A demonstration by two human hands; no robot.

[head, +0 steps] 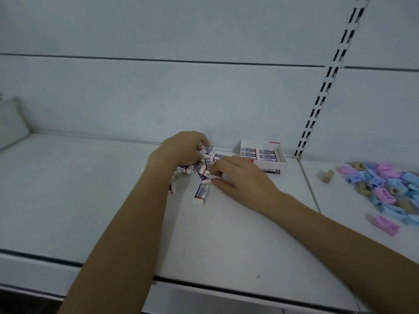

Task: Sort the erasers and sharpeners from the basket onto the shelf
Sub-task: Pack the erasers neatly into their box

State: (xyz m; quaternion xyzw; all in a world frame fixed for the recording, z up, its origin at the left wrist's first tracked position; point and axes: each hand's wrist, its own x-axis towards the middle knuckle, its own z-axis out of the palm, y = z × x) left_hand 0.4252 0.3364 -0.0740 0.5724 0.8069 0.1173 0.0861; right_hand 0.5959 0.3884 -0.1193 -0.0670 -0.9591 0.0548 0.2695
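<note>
**Both hands in the eraser heap on the shelf**

Our left hand (181,148) sits toward the back of the flat white metal shelf (90,189). Its fingers are curled down around a few of the white block erasers with dark printed sleeves (205,165), which are heaped between our hands. Just nearer us than that heap, one loose eraser (201,194) lies by itself. Our right hand (240,175) rests on the shelf beside the heap, thumb and fingertips pinching an eraser at its edge; blur keeps us from telling whether it holds more than one. Just behind the right hand stands a small open white cardboard box (272,168) with erasers packed flat inside in rows. Right of the box, a black-slotted white upright (326,82) runs up the back panel. Well to the right of both hands, a pair of beige plastic sharpeners (325,176) lies apart from a loose pile of blue, pink and beige plastic sharpeners (383,184). One pink sharpener (384,224) sits on the side of the pile nearer us.
</note>
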